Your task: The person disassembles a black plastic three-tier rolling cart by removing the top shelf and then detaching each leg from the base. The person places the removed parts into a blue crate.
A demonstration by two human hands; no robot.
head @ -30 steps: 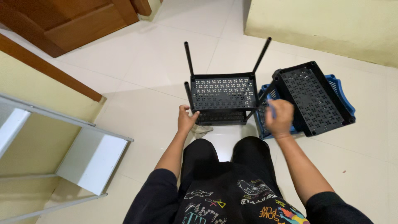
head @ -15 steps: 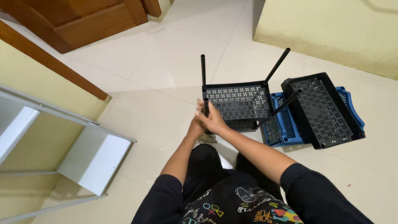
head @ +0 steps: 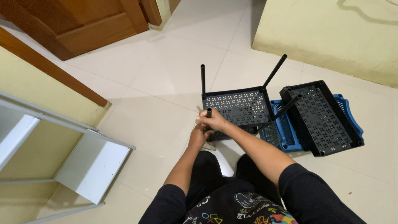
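On the floor before the seated person, the right hand [head: 213,121] grips the black rack's [head: 237,108] near-left post [head: 209,112] at its top, while the left hand [head: 199,135] clasps below, steadying that corner.

No packages, labels, signs or screens appear in the head view — the floor area before the seated person carries none. The nearest thing to printed matter is the multicoloured graphic print [head: 232,209] on the front of the person's black shirt, at the bottom edge of the view — angular shapes and line drawings in white, yellow, green, blue and red.
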